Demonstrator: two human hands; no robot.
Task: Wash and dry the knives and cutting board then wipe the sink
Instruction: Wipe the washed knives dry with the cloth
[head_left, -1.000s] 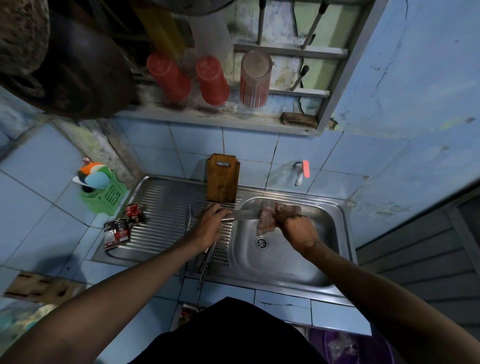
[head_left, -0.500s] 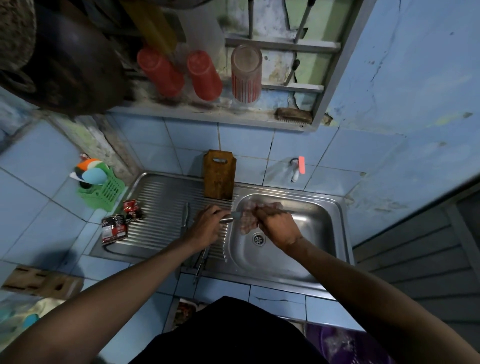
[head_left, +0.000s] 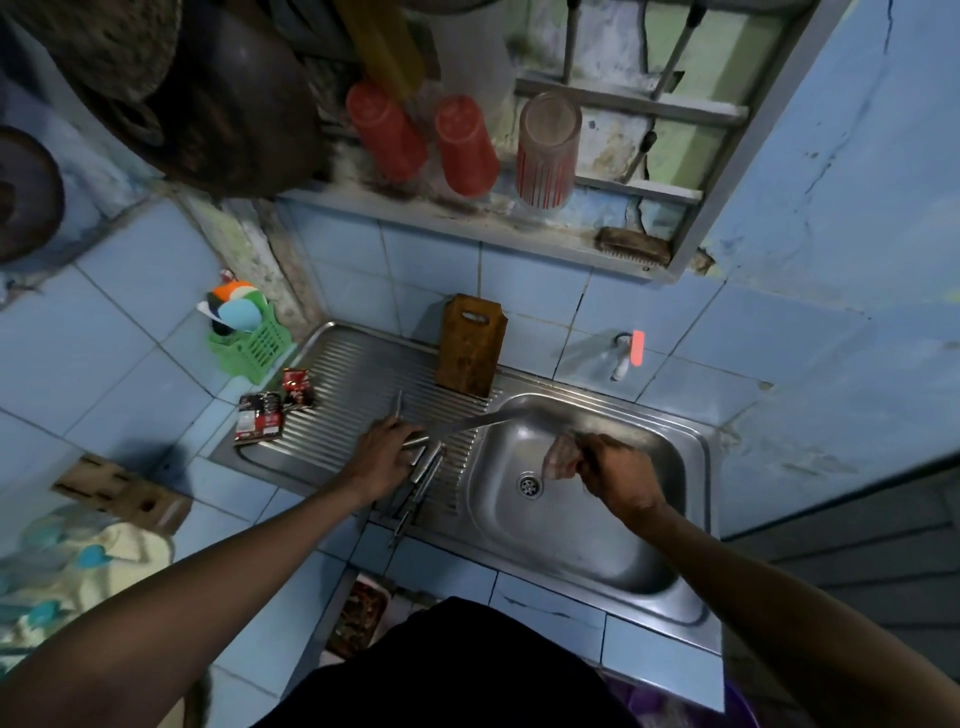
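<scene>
My left hand (head_left: 383, 453) grips the handle of a steel knife (head_left: 470, 422) over the ribbed drainboard, its blade pointing right toward the sink basin (head_left: 597, 530). My right hand (head_left: 615, 470) holds a pinkish cloth (head_left: 558, 458) bunched above the drain (head_left: 530, 484), apart from the blade. Other knives (head_left: 415, 493) lie on the drainboard below my left hand, and one more knife (head_left: 397, 410) lies above it. The brown wooden cutting board (head_left: 470, 352) leans upright against the tiled wall behind the drainboard.
A tap (head_left: 626, 356) with a pink handle sticks out of the wall above the basin. A green basket (head_left: 249, 338) of utensils and small red packets (head_left: 272, 410) sit left of the drainboard. A wooden knife block (head_left: 122, 493) lies on the left counter. Cups stand on the shelf above.
The cloth has come off the blade: my right hand pulled it down and right over the drain. My left hand carried the knife left over the drainboard.
</scene>
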